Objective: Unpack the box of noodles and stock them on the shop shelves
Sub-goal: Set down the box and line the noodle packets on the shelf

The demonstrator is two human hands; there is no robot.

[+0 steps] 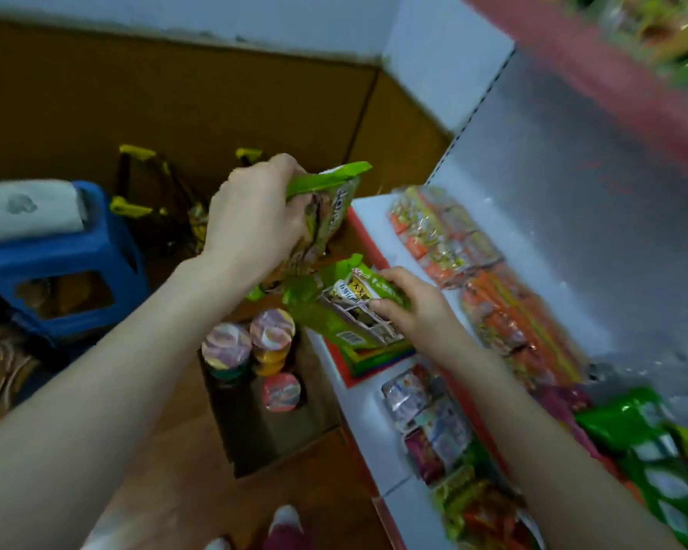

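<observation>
- Two shelf edges bound the right side. The white lower shelf (368, 422) has a red front lip, and a red-edged upper shelf (612, 81), blurred, overhangs it. A bare white strip runs between the lip and the rows of goods.
- Left of the shelf is brown floor (199, 502), narrowed by a cardboard box (287, 442) standing against the shelf front and a blue stool (64, 264) farther left.
- The left hand (255, 220) is raised beside the shelf's far corner, fingers curled round a bunch of green noodle packets (330, 204) held roughly upright. I cannot tell how many there are.
- The right hand (410, 307) reaches over the lip, thumb and fingers pinching a single green packet (346, 311). It lies tilted across the front edge, over a flat rainbow-striped pack (378, 361).
- The bunch sits just above and behind the single green packet, almost touching it.
- Cup noodles (251, 343) stand in the box, just below that packet.
- Orange packets (453, 252) line the shelf's back, beyond the right hand, and green bags (652, 442) lie beside the right forearm.
</observation>
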